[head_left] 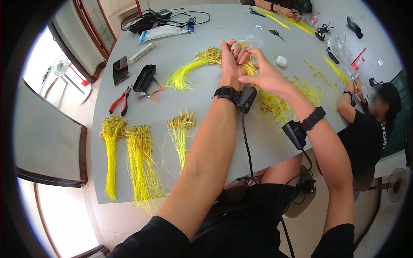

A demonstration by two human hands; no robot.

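a: describe the item in hand.

b: a bundle of yellow wires, thin strands with small brownish connectors clustered at one end. it arcs across the grey table from a loose fan at its left end up to the hands near the table's middle.

a: left hand?

b: raised upright over the bundle, fingers curled closed around the connector end. grip is narrow, holding the wires.

a: right hand?

b: just beside the left, touching it. thumb and forefinger pinch together at the same connector cluster; the other fingers extend loosely. more yellow strands lie under its wrist.

a: surroundings?

b: three sorted bundles lie near the front edge. red-handled pliers sit to the left.
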